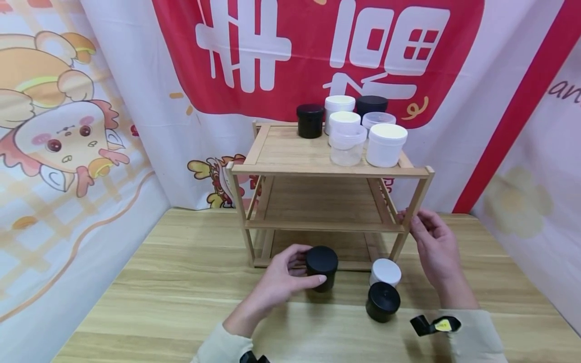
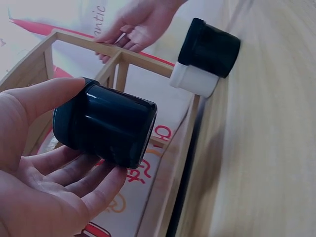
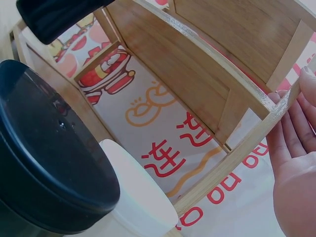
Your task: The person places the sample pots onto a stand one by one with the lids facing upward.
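My left hand (image 1: 283, 280) holds a black lidded jar (image 1: 322, 267) between thumb and fingers, in front of the lowest tier of a wooden shelf rack (image 1: 331, 171). The left wrist view shows that jar (image 2: 116, 123) gripped at its lid and side. At the rack's right front post (image 3: 291, 98), my right hand (image 1: 436, 247) has its thumb on one side and its fingers on the other. Between the hands, a white-lidded jar (image 1: 386, 272) and a second black jar (image 1: 383, 302) stand close together on the table by the rack's front right foot.
On the rack's top tier stand several jars: black ones (image 1: 310, 121), white ones (image 1: 387, 146) and clear ones (image 1: 347, 146). Below lies the middle tier (image 1: 322, 201). The wood-grain table (image 1: 181, 282) runs back to a printed cloth (image 1: 150, 126).
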Demonstrator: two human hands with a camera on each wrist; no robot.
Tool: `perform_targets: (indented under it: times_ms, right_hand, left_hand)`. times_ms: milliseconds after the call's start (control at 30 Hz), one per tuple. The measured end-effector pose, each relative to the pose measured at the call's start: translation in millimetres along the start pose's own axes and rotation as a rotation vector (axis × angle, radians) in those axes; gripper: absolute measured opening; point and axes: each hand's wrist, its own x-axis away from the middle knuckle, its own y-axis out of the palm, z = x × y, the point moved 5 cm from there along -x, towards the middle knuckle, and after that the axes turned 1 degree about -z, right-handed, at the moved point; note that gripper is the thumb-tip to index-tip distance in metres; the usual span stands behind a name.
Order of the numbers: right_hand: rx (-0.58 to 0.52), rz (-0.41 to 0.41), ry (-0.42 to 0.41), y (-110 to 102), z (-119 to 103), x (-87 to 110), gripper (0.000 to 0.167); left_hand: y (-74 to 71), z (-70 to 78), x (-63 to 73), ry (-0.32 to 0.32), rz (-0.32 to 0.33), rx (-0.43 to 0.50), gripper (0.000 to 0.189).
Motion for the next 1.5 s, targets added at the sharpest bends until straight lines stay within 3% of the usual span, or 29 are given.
perform_targets:
  times_ms: [500, 1133, 1500]
  right_hand:
    - [0.046, 0.019, 0.049, -2, 1, 1.1, 0.038]
    - [-0.025, -0.004, 0.008, 0, 2, 2.3, 0.033]
    - [-0.008, 0.003, 0.022, 0, 1, 2.0, 0.038]
  left_hand:
    - [-5.3, 9.6, 4.6, 0.004, 0.019, 0.024, 0.057]
    - [-8.0, 9.4, 7.5, -0.015, 0.020, 0.016, 0.061]
    - [-10.7, 11.0, 8.1, -0.019, 0.022, 0.020, 0.061]
